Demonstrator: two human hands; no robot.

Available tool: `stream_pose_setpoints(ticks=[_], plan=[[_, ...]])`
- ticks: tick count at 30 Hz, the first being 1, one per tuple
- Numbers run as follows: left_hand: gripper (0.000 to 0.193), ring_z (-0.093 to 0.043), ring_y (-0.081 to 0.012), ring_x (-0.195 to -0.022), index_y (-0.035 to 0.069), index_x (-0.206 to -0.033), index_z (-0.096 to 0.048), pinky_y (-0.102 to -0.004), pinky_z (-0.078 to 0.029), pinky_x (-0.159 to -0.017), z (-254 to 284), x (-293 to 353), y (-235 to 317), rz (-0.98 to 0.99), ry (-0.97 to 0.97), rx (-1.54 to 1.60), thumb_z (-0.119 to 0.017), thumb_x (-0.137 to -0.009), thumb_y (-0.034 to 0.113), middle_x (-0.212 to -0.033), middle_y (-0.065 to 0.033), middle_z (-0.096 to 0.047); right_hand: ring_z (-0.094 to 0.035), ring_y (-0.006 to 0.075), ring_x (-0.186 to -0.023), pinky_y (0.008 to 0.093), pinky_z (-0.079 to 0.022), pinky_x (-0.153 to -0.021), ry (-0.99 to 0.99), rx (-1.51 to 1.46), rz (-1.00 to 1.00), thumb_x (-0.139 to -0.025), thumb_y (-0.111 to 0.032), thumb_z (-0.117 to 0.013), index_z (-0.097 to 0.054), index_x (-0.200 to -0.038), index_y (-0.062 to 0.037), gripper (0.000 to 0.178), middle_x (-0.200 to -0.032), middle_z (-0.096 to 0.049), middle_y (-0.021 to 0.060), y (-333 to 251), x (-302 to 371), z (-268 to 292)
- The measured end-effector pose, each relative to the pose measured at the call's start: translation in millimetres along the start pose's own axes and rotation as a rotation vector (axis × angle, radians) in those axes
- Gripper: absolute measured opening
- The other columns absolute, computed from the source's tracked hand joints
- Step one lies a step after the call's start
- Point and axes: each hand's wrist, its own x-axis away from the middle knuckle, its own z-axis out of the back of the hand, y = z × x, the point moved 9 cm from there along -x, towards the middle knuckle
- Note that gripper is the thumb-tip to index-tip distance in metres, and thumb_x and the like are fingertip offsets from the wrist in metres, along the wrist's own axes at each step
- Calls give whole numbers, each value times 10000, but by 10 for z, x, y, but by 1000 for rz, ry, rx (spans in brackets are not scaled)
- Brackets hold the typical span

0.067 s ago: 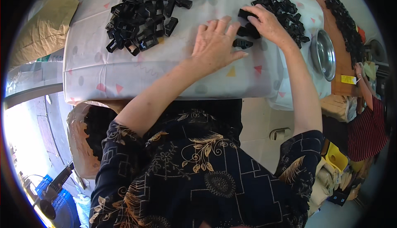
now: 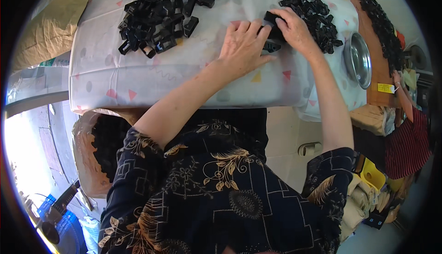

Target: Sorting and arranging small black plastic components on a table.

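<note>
My right hand (image 2: 295, 32) has its fingers and thumb closed on a small black plastic part (image 2: 271, 17). Close beside it, my left hand (image 2: 243, 46) lies over the tablecloth with fingers stretched out and thumb apart, its fingertips against the black parts between the two hands. Just under those fingers, a single black part (image 2: 271, 47) with small light spots lies partly covered. To the left spreads a big heap of black plastic parts (image 2: 159, 17), some with slots. A second heap of slimmer black parts (image 2: 313, 12) lies beyond my right hand.
A shiny metal bowl (image 2: 357, 60) stands at the right of the patterned tablecloth (image 2: 152, 86). Farther right are a long row of black parts (image 2: 377, 21), a yellow tag (image 2: 386, 88) and another person's arm (image 2: 404, 95). Brown paper (image 2: 50, 28) sits at the left.
My left hand has slid slightly right, its fingertips coming closer to my right hand and covering more of the black parts between them. The part in my right hand has tilted more upright.
</note>
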Motion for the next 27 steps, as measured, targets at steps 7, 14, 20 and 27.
stream_pose_setpoints(ticks=[7, 14, 20, 27], plan=[[536, -641, -321, -1025, 96, -1185, -552, -428, -560, -789, -179, -117, -129, -16, -139, 133, -746, -805, 421, -1147, -111, -603, -685, 297, -920, 379, -523, -804, 256, 119, -65, -893, 23, -484, -677, -1160, -45, 337, -1026, -703, 167, -167, 143, -127], [587, -662, -377, -925, 60, -1225, -497, -462, -557, -743, 647, 588, -383, 71, -130, 217, -765, -797, 360, -1198, -170, -562, -612, 131, -913, 282, -507, -832, 124, -812, -347, -1028, -214, -556, -659, -1089, -7, 239, -1030, -657, 43, -531, 85, -792], [579, -637, -348, -1019, 63, -1253, -535, -433, -554, -815, 2198, 2009, -712, 413, -225, -27, -794, -770, 247, -1238, -143, -552, -625, 192, -867, 327, -479, -779, -100, -1196, -61, -999, -171, -575, -674, -947, -23, 186, -871, -638, 106, -3008, -4, -1584], [554, -592, -346, -1086, 79, -1239, -571, -446, -468, -916, 2746, 2855, -925, 627, -116, -499, -806, -761, 231, -1174, -136, -588, -611, 329, -898, 368, -510, -790, 57, -819, 471, -888, -54, -657, -646, -1069, -40, 182, -1048, -610, 139, -3703, 101, -1519]])
